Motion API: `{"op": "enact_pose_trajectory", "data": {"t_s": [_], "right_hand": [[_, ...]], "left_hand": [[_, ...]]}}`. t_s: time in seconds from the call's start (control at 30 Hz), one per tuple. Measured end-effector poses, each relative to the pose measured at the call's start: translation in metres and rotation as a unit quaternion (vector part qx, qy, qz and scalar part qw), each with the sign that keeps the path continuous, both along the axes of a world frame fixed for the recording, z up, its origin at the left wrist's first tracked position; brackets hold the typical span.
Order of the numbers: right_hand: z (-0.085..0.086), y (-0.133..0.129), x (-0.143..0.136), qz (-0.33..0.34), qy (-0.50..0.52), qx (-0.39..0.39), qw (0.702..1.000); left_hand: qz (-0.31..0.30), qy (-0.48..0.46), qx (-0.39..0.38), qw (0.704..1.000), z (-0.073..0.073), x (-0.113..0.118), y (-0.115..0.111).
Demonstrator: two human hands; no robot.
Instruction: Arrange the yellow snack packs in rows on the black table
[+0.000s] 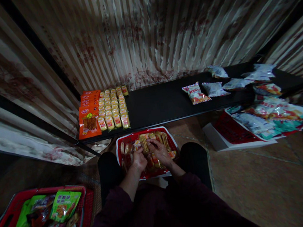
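Both hands are low over a red basket (118, 147) with a white rim, between my knees. It holds many small snacks in clear and yellow wrappers. My left hand (139, 160) is closed, its fingertips at one wrapped snack cake (144, 144). From the other side my right hand (160, 151) pinches toward the same cake, fingers bent. The dim light blurs the exact contact. Beyond the basket, rows of similar wrapped cakes (115, 109) stand on the black shelf (155, 103), beside orange snack packets (88, 116) at its left end.
Chip bags (195, 93) lie scattered on the shelf's right part. Below them a second red basket (227, 127) is heaped with bags. At lower left, another red basket (88, 207) holds green pouches (65, 205) and other packets. A patterned curtain (141, 33) hangs behind the shelf.
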State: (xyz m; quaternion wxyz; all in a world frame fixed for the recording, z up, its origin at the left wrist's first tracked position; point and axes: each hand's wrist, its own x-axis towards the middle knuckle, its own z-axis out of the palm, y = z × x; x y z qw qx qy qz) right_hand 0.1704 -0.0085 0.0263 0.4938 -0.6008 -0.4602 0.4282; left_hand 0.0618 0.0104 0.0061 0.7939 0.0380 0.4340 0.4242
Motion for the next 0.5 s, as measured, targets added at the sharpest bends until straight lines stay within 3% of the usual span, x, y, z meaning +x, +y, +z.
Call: {"op": "enact_pose_trajectory", "data": {"t_s": [0.23,0.5], "right_hand": [[-0.011,0.0,0.002,-0.015,-0.046,0.009,0.999],[-0.02,0.0,0.006,-0.009,-0.095,0.013,0.995]], "left_hand": [[0.026,-0.016,0.0,1.0,0.002,0.0,0.0],[0.008,-0.009,0.006,1.0,0.003,-0.002,-0.002]]}}
